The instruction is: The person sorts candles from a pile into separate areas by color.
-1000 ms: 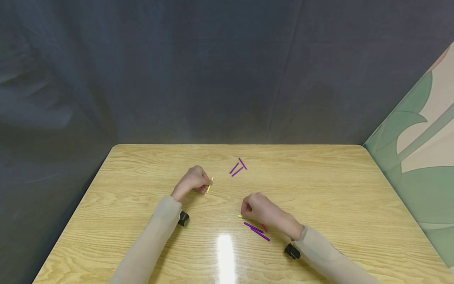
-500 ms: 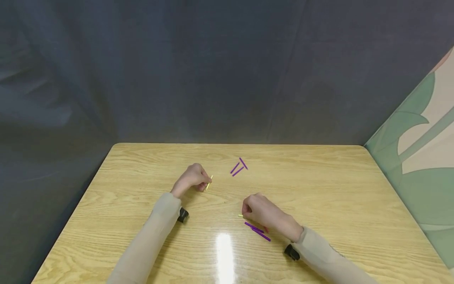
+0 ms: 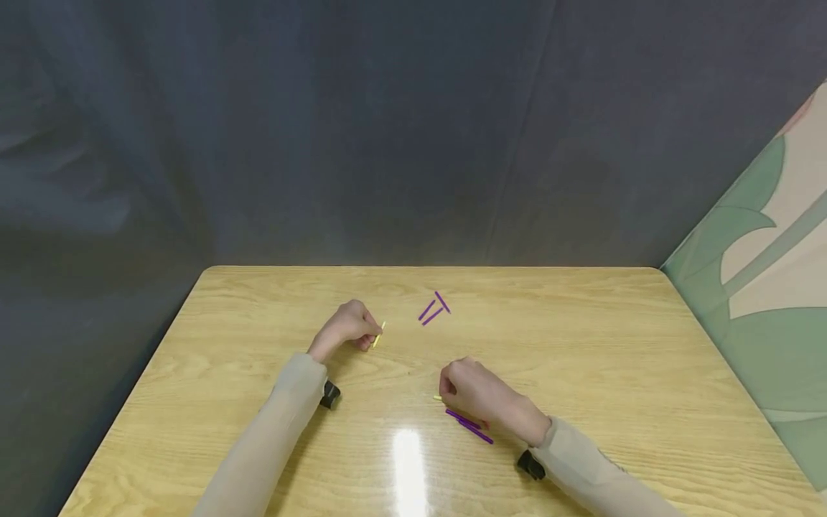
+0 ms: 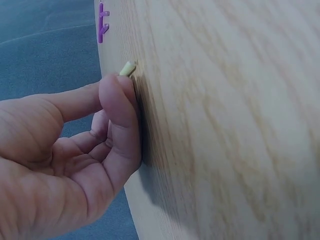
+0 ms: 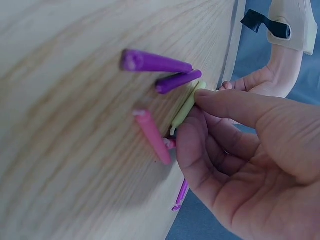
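**Left hand (image 3: pixel 347 327) pinching a yellow stick (image 4: pixel 128 68); right hand (image 3: pixel 477 391) pinching a yellow-green stick (image 5: pixel 185 111)**

The left hand grips the yellow stick between thumb and fingertip, left of the middle of the table (image 3: pixel 581 337); the stick slants, its far end leaning right, and whether it touches the wood I cannot tell. The right hand, nearer and further right, grasps the yellow-green stick with thumb and forefinger; from above, only a tip shows at the hand's left edge.

Just on the near side of the right hand lie two purple sticks (image 3: pixel 475 432), close together; a pink stick (image 5: pixel 152 136) lies beside them, partly hidden from above by the hand; a second pink piece (image 5: pixel 170 143) shows only in part.

On the far side, between the hands, lie three more purple sticks (image 3: pixel 442 302); two run nearly side by side, the third crosswise at their far ends.

Pale sleeves (image 3: pixel 265 431) cover both forearms; dark cloth (image 3: pixel 388 129) hangs beyond the table; a green-and-beige patterned panel (image 3: pixel 749 287) stands at right.
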{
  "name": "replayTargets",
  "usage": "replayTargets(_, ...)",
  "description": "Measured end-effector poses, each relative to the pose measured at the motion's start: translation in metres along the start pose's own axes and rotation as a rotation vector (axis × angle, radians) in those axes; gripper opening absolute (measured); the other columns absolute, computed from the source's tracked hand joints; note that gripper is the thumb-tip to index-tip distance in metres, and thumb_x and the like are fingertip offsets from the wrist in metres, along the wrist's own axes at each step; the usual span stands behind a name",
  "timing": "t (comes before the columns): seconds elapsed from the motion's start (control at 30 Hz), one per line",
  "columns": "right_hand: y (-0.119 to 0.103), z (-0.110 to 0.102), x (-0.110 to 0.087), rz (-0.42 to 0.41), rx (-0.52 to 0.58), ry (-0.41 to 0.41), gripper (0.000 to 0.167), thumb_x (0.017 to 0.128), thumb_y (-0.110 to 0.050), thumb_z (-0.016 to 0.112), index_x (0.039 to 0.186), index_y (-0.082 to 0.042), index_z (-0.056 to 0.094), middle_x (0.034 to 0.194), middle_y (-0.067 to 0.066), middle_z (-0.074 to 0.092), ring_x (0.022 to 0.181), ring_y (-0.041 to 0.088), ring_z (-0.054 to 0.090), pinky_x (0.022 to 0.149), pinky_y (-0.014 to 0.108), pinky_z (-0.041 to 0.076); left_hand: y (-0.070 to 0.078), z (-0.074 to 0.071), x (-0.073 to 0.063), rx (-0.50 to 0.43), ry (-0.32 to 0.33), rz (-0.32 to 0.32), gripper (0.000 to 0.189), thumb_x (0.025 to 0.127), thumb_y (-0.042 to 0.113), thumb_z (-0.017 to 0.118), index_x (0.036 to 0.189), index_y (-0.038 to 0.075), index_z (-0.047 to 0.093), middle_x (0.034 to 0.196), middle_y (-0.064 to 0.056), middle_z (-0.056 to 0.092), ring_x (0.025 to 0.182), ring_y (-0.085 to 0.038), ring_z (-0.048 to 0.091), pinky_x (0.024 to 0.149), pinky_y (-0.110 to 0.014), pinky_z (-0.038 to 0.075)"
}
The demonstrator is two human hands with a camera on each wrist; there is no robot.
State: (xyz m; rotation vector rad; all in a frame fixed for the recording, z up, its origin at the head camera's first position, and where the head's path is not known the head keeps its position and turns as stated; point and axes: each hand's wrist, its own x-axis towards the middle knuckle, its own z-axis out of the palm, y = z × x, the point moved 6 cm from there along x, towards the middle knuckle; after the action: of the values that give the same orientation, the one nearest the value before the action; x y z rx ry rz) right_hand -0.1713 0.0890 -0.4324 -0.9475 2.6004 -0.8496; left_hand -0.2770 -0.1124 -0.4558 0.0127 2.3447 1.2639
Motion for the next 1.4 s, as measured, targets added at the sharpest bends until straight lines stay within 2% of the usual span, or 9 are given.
replayTargets(0.33,-0.004,0.002,0.004,-0.045,-0.032,0.026,0.029,0.076,0.014,0.057,0.06,-0.01,0.055,0.056,-0.008,0.045,0.046,-0.001,0.031,0.044,0.013,0.031,-0.003,-0.003,-0.006,-0.014,-0.048,0.035,0.019,0.093,-0.002,0.059,0.08,-0.012,0.069,0.061,-0.012,0.063,0.047,-0.012,0.055,0.048,-0.023,0.05)
replayTargets(0.43,-0.004,0.003,0.005,-0.049,-0.028,0.024,0.028,0.075,0.013,0.058,0.061,-0.01,0.056,0.057,-0.008,0.046,0.046,-0.002,0.033,0.045,0.013,0.034,-0.003,-0.003,-0.007,-0.021,-0.054,0.041,0.02,0.094,-0.002,0.058,0.08,-0.012,0.069,0.061,-0.012,0.063,0.047,-0.012,0.055,0.048,-0.023,0.05)
replayTargets(0.67,-0.002,0.002,0.004,-0.018,0.056,-0.007,0.025,0.077,0.011,0.058,0.063,-0.01,0.057,0.057,-0.009,0.046,0.046,-0.002,0.035,0.049,0.014,0.035,-0.004,-0.003,-0.005,-0.03,-0.054,0.06,0.021,0.094,-0.002,0.058,0.079,-0.013,0.069,0.062,-0.013,0.063,0.047,-0.01,0.055,0.048,-0.023,0.051)
replayTargets(0.97,-0.002,-0.005,0.01,0.013,0.034,0.085,0.015,0.079,0.009,0.061,0.075,-0.004,0.067,0.069,-0.004,0.061,0.058,0.002,0.049,0.054,0.018,0.048,-0.004,-0.005,-0.007,-0.014,-0.048,0.041,0.02,0.094,-0.002,0.058,0.081,-0.013,0.069,0.062,-0.013,0.063,0.049,-0.012,0.056,0.05,-0.025,0.053)
replayTargets(1.27,0.003,-0.004,0.018,0.035,0.073,0.093,0.011,0.08,0.004,0.065,0.077,-0.006,0.069,0.069,-0.006,0.062,0.059,0.002,0.052,0.056,0.019,0.05,-0.006,-0.005,-0.005,0.002,-0.039,0.045,0.021,0.093,0.0,0.06,0.078,-0.012,0.068,0.06,-0.011,0.063,0.049,-0.013,0.057,0.052,-0.026,0.054)
replayTargets(1.4,0.004,-0.004,0.022,0.018,0.097,0.105,0.012,0.08,0.005,0.066,0.076,-0.006,0.069,0.067,-0.006,0.061,0.058,0.001,0.051,0.054,0.018,0.049,-0.006,-0.005,-0.004,0.009,-0.04,0.045,0.022,0.094,0.001,0.06,0.077,-0.011,0.068,0.059,-0.01,0.062,0.049,-0.013,0.058,0.052,-0.027,0.055)
